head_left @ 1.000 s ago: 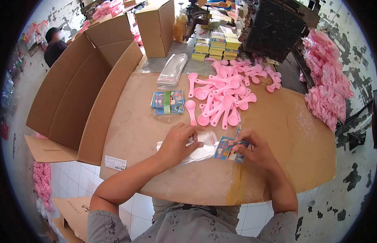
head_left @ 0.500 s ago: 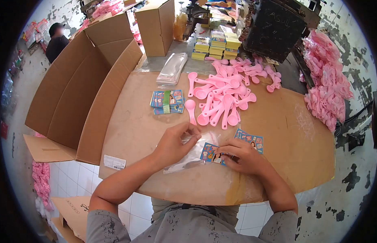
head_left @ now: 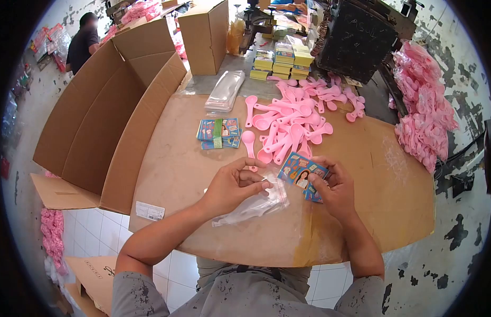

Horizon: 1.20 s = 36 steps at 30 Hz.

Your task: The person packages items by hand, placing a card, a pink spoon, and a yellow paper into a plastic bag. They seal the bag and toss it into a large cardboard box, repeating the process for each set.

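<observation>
My right hand [head_left: 335, 187] is closed on a blue printed card [head_left: 295, 168], pinched between thumb and fingers and tilted above the cardboard surface. More blue cards [head_left: 312, 196] show just under that hand, partly hidden by it. To the left, my left hand [head_left: 236, 184] has its fingers curled and its thumb at the upper edge of a clear plastic bag [head_left: 256, 207], which lies flat on the cardboard. Just beyond the left fingertips lies a single pink scoop [head_left: 248, 138]. A heap of pink scoops [head_left: 293, 121] spreads out past both hands.
A banded bundle of blue cards [head_left: 218, 133] and a stack of clear bags [head_left: 225, 91] lie beyond my left hand. The large open carton [head_left: 145, 127] stands at left. Card stacks [head_left: 282, 59] and a black machine [head_left: 352, 39] are behind; bagged pink scoops [head_left: 422, 105] hang right.
My right hand has lifted a card off the bag, up and to the right, turning it. My left hand has shifted slightly right along the bag. The person in the background has moved right.
</observation>
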### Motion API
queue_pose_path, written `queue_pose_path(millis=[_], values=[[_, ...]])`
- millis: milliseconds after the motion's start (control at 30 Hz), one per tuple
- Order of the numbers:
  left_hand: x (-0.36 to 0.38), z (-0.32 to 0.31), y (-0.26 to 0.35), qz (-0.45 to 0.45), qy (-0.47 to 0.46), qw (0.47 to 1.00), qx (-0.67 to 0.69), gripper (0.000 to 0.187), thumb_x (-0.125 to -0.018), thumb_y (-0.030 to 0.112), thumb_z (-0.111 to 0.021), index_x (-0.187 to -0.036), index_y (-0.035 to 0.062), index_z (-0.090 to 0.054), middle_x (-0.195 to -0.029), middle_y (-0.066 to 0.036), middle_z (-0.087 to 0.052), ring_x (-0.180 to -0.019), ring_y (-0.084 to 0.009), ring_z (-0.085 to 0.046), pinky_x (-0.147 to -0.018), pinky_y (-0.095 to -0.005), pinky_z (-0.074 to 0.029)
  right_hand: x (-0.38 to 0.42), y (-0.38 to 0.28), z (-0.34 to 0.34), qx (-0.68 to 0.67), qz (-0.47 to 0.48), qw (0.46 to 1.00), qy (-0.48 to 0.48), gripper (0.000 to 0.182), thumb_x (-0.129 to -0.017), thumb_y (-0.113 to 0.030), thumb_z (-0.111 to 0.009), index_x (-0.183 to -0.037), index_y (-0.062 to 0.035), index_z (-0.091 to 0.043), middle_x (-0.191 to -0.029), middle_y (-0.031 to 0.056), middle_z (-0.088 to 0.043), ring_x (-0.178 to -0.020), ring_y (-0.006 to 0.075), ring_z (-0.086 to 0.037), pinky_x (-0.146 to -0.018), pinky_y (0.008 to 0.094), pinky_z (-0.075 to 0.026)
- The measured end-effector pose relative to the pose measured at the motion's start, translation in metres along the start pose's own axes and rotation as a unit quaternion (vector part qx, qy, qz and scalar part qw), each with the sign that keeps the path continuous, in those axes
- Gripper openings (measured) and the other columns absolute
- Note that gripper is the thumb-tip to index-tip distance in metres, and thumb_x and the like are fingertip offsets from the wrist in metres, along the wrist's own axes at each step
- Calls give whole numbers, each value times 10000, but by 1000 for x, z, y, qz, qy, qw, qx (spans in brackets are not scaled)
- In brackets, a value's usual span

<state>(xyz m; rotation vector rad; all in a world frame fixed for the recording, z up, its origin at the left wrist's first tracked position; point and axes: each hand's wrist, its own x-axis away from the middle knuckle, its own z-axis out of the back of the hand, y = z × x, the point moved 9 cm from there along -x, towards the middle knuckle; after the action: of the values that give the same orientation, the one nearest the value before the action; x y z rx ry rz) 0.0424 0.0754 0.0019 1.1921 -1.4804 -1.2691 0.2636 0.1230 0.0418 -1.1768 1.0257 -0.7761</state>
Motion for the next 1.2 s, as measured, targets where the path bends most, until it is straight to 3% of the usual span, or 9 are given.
queue_pose_path(millis=[200,300,500,600,700,800,900,1000,1200], values=[[6,-17,7,-25,-37,997,-63,444,-1009,45,-685,-1420,15,-522,-1055,-140,-786,-980,-159,-742,-863,-305,-564,3,-23,-29,241,195,932,-188,446,-947,5,-708,-1380,-37,-607,-1080,81,-708,-897,107,-654,-758,268,-513],[10,-25,1,-29,-68,990,-120,476,-1014,54,-682,-1460,50,-516,-1063,-145,-782,-979,-147,-734,-824,-305,-571,9,0,-34,89,-32,988,-119,349,-953,-15,-718,-1299,-26,-673,-1070,78,-716,-879,111,-660,-764,269,-519],[9,-25,-2,-14,-58,996,-70,466,-1022,55,-666,-1462,59,-514,-1032,-136,-773,-940,-137,-738,-766,-292,-579,10,20,-27,39,-90,993,-69,208,-977,-82,-715,-1167,2,-710,-1069,96,-716,-952,136,-677,-815,299,-530],[10,-23,-2,10,-63,995,-71,446,-1029,51,-652,-1455,52,-522,-1018,-123,-767,-938,-125,-734,-752,-283,-580,8,-13,-57,160,108,956,-220,214,-1008,-182,-682,-1130,-8,-709,-1129,136,-694,-1053,212,-666,-888,365,-517],[10,-22,1,-1,-50,994,-100,411,-1035,43,-639,-1435,43,-543,-1036,-112,-758,-951,-114,-727,-749,-280,-580,-15,-6,-36,226,92,960,-133,250,-1010,-241,-654,-1136,-36,-720,-1167,151,-663,-1156,290,-609,-990,428,-464],[11,-21,5,4,-37,996,-78,386,-1038,40,-632,-1417,38,-561,-1059,-101,-748,-971,-112,-720,-756,-281,-580,-34,-20,-31,451,176,874,-35,234,-995,-236,-646,-1122,-60,-732,-1148,143,-660,-1166,315,-582,-1023,453,-427],[9,-18,1,-7,-40,997,-60,391,-1040,44,-633,-1423,25,-557,-1082,-89,-740,-1006,-108,-701,-787,-268,-574,-46,-7,-36,471,129,870,-68,222,-964,-211,-669,-1121,-65,-727,-1105,122,-664,-1192,311,-554,-1046,469,-388],[8,-16,3,-1,-40,998,-39,415,-1037,53,-647,-1434,-9,-540,-1118,-91,-736,-1037,-103,-680,-819,-246,-567,-48,-8,-39,499,203,840,-61,220,-939,-145,-694,-1146,-72,-712,-1094,116,-666,-1096,291,-596,-935,439,-455],[8,-8,16,-17,0,999,33,383,-1030,59,-663,-1394,-7,-565,-1088,-79,-745,-942,-77,-684,-770,-238,-564,-34,-31,-23,261,48,957,-119,187,-909,29,-648,-1075,-36,-703,-1005,70,-648,-809,161,-610,-705,304,-490]])
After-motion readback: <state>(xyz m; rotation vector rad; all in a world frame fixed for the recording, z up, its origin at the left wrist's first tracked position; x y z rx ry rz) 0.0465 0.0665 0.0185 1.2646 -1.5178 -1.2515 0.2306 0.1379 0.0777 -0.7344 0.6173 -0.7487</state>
